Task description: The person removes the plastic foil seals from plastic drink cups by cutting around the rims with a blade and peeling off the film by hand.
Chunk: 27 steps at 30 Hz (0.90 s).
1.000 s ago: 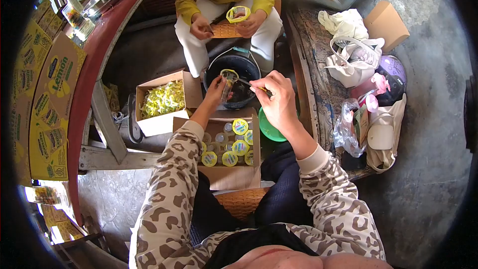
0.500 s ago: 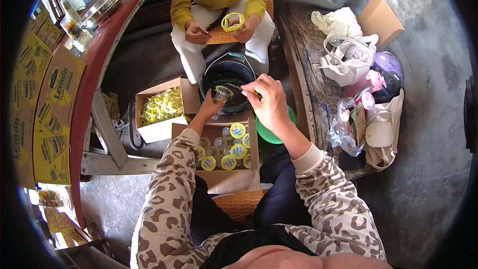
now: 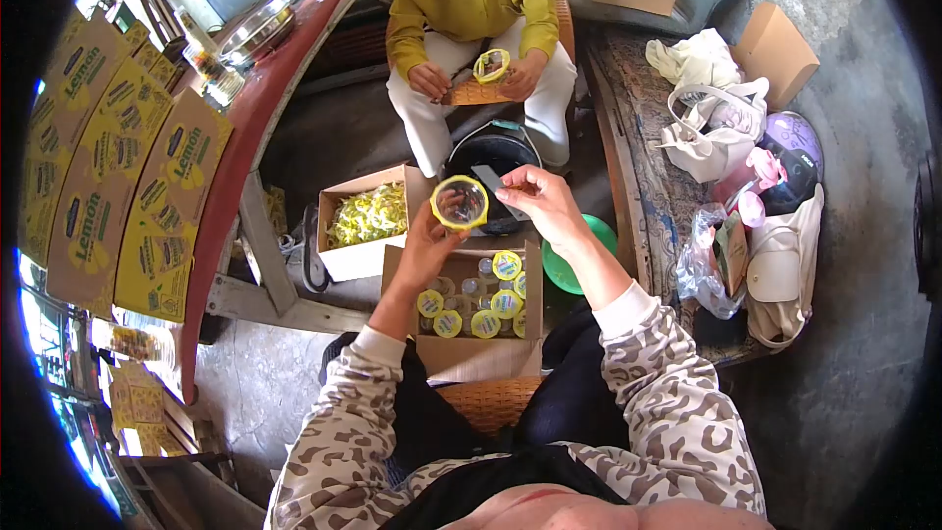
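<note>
My left hand point(image 3: 429, 238) is wrapped round a clear plastic cup point(image 3: 459, 203) with a yellow rim, its round opening facing me. Just right of the cup, my right hand point(image 3: 538, 194) pinches the handle of a thin blade-like tool, whose pale flat part lies between the hand and the cup. Behind them stands a black bucket point(image 3: 535, 150) with a raised handle. Below my hands, an open carton point(image 3: 532, 302) holds several cups point(image 3: 505, 303), many with yellow printed lids. A box point(image 3: 365, 260) of yellow-green strips sits to the left.
Across from me a seated person in a yellow shirt point(image 3: 469, 2) holds a yellow-rimmed cup point(image 3: 492, 65). A green basin point(image 3: 581, 255) is on the right, beside a bench with bags point(image 3: 783, 270). Lemon-printed cartons point(image 3: 167, 206) and a red-edged table point(image 3: 260, 132) are on the left.
My left hand has raised the cup from over the bucket and turned its opening toward me. My right hand stays close with the tool. The view has shifted, so the surroundings appear farther right.
</note>
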Tool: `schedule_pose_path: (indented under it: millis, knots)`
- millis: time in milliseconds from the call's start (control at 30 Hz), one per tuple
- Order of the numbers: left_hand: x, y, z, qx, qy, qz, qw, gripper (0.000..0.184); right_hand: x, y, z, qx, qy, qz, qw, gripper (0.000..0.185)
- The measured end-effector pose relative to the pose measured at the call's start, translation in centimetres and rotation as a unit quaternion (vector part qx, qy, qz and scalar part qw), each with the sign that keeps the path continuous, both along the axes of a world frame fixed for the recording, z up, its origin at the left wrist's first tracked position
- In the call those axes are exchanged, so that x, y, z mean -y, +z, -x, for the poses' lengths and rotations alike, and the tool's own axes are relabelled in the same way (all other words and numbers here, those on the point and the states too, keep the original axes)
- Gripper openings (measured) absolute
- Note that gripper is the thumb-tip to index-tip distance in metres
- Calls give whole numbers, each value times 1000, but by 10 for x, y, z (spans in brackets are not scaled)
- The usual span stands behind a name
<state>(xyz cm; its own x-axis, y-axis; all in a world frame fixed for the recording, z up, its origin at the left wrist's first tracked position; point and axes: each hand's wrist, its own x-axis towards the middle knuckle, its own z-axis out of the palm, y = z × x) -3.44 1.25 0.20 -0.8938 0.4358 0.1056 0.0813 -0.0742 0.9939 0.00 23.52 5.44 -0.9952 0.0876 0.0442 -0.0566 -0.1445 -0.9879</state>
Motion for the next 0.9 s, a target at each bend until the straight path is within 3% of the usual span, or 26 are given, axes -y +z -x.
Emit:
schedule_pose_path:
  millis: [167,333,433,500,533,600,633,700,833,900]
  knots:
    - [9,-1,-32,-47,21,11,999,64,16,8,-10,-1,56,-163,985,13]
    - [8,12,-34,-12,24,-2,1000,65,21,-3,-8,-30,54,-152,986,16]
    - [6,13,-34,-57,32,31,997,69,22,-8,-7,-23,59,-116,991,17]
    - [8,11,-31,-167,54,187,967,80,24,-8,-8,4,49,-120,992,17]
    - [7,14,-32,-163,54,185,968,80,24,-8,-8,7,50,-122,991,17]
    - [5,26,-35,-34,-12,65,997,89,25,-8,-9,14,36,-82,996,16]
    - [4,30,-38,-31,-11,63,997,89,25,-5,-9,17,38,-84,996,16]
    - [2,35,-42,21,-32,-55,998,91,23,2,-10,51,51,-73,995,15]
    - [9,35,-38,-10,-34,33,999,92,22,4,-11,64,80,-68,992,17]
    - [14,41,-35,54,-89,43,994,93,21,3,-11,62,68,-28,995,16]
